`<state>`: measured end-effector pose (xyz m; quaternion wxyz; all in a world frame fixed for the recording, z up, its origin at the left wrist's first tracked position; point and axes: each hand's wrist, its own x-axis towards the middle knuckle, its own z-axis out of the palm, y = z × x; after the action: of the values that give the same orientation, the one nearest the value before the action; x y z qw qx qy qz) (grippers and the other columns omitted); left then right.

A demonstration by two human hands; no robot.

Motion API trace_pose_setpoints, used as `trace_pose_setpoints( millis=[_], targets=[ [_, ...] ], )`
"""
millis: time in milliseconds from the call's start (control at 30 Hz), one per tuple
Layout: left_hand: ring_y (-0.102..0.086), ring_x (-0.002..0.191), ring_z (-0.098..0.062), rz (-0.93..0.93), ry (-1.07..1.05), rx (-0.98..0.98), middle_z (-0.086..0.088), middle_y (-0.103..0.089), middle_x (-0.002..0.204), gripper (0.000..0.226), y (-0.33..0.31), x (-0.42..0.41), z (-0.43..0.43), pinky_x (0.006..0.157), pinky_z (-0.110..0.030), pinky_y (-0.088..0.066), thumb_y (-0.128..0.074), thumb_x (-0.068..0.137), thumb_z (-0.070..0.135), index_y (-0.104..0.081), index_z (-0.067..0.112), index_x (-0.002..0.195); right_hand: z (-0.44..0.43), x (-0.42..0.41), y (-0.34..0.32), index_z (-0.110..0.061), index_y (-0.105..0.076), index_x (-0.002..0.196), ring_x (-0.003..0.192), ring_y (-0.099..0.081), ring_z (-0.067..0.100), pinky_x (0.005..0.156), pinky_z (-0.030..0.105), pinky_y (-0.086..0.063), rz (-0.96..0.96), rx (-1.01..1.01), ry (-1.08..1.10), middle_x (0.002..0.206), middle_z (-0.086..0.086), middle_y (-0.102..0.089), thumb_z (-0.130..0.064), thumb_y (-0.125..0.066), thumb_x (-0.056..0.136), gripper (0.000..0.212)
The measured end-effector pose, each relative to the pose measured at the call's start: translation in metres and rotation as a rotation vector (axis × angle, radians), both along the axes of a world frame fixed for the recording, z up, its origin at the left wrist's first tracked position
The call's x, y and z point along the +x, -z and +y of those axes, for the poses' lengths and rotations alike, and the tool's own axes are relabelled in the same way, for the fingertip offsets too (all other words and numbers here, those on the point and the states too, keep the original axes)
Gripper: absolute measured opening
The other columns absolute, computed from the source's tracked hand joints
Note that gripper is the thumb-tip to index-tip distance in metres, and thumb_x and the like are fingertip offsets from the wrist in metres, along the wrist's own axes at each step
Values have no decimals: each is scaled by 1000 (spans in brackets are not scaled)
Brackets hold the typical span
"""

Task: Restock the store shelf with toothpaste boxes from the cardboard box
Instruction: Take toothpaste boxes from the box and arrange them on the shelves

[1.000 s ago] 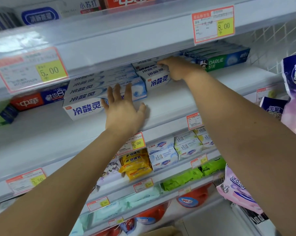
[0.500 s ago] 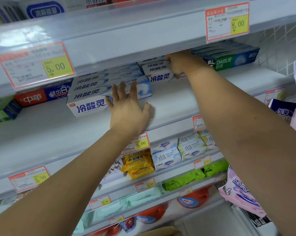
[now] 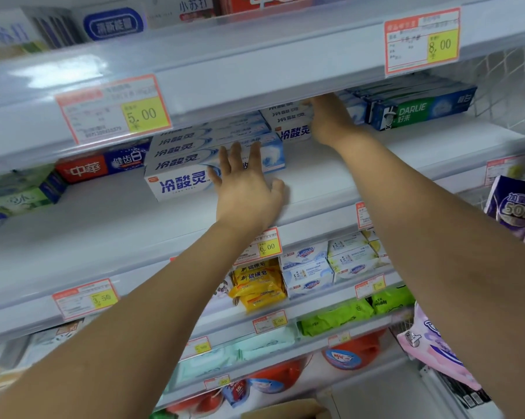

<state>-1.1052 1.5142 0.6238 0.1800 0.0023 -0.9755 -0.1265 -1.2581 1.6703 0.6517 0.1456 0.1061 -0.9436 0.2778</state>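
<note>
Two stacks of white-and-blue toothpaste boxes lie on the middle shelf [image 3: 330,176]. My left hand [image 3: 246,195] presses flat, fingers spread, against the right front of the nearer stack [image 3: 179,179]. My right hand [image 3: 327,122] reaches deeper and wraps over the right end of the farther stack [image 3: 291,128]; its fingertips are partly hidden under the upper shelf's edge [image 3: 255,71]. A brown corner of the cardboard box [image 3: 285,409] shows at the bottom of the view.
Dark blue-green Darlie boxes [image 3: 418,110] lie right of my right hand. A red-and-blue box [image 3: 83,169] and green boxes [image 3: 16,195] sit at the left. Soap and wipes fill the lower shelves. Purple and pink packs [image 3: 509,207] hang at the right.
My right hand has gone deeper under the upper shelf with the farther stack. My left hand has stayed against the nearer stack. The view has shifted slightly.
</note>
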Motion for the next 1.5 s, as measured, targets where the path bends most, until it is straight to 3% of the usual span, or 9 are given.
trace_pose_setpoints(
  millis=[267, 433, 567, 633, 733, 1133, 1267, 1367, 1500],
  targets=[
    [7, 145, -38, -14, -109, 77, -21, -1, 157, 73, -10, 11, -8, 114, -55, 3, -50, 90, 36, -17, 7, 148, -9, 77, -1, -3, -50, 127, 108, -54, 30, 76, 28, -36, -127, -18, 5, 128, 20, -55, -32, -40, 100, 41],
    [12, 143, -41, -127, -349, 34, -26, 11, 155, 96, -17, 24, -64, 115, -53, 4, -58, 87, 45, 3, 6, 150, -3, 99, 25, -9, -36, 144, 135, -39, 25, 109, 31, -31, -213, 30, -99, 149, 9, -39, -42, -47, 96, 60],
    [-37, 132, -32, -148, -370, 621, -18, -37, 145, 94, -30, 14, -123, 104, -31, -33, -77, 77, 25, -18, 0, 144, -8, 98, 21, -18, -32, 147, 140, -31, 24, 112, 33, -26, -277, 118, -140, 154, 3, -31, -46, -47, 95, 61],
    [-55, 106, -26, -234, -348, 672, -11, -54, 128, 71, -29, 14, -140, 83, -26, -43, -77, 75, 24, -40, 5, 133, -10, 96, 21, -26, -31, 148, 140, -31, 24, 114, 34, -25, -293, 143, -178, 154, 0, -30, -45, -46, 95, 58],
    [-52, 76, -13, -257, -263, 582, -5, -60, 109, 47, -21, 17, -146, 67, -23, -39, -68, 84, 29, -53, 10, 124, -10, 91, 24, -34, -29, 147, 143, -25, 23, 117, 40, -20, -288, 204, -198, 156, -2, -25, -46, -43, 96, 54],
    [-54, 106, -30, -250, -217, 489, -13, -59, 123, 37, -18, 15, -143, 83, -28, -36, -50, 97, 30, -53, 8, 126, -8, 90, 26, -39, -28, 146, 144, -22, 25, 117, 43, -18, -276, 251, -172, 156, -2, -24, -47, -40, 97, 51],
    [-55, 97, -25, -258, -240, 500, -11, -59, 118, 41, -23, 36, -135, 81, -31, -43, -54, 95, 28, -50, 5, 128, -6, 109, 24, -16, -61, 122, 115, -55, 27, 96, 35, -45, -43, -167, -114, 127, 12, -58, -31, -51, 94, 33],
    [-56, 113, -20, 52, -89, 380, -2, -55, 134, 43, -15, 92, -112, 96, -29, -43, -54, 95, 28, -47, 13, 135, -8, 161, 26, -12, -63, 95, 84, -54, 6, 78, 18, -44, 374, -427, -30, 100, 1, -57, -33, -57, 91, 22],
    [-59, 76, -8, 178, 190, 525, 8, -67, 86, 23, 32, 178, -84, 67, -27, -51, -55, 94, 33, -66, 16, 83, -20, 250, 72, -11, -42, 61, 46, -30, 8, 48, 17, -27, 370, -511, -174, 51, -4, -34, -37, -59, 90, 42]
  ],
)
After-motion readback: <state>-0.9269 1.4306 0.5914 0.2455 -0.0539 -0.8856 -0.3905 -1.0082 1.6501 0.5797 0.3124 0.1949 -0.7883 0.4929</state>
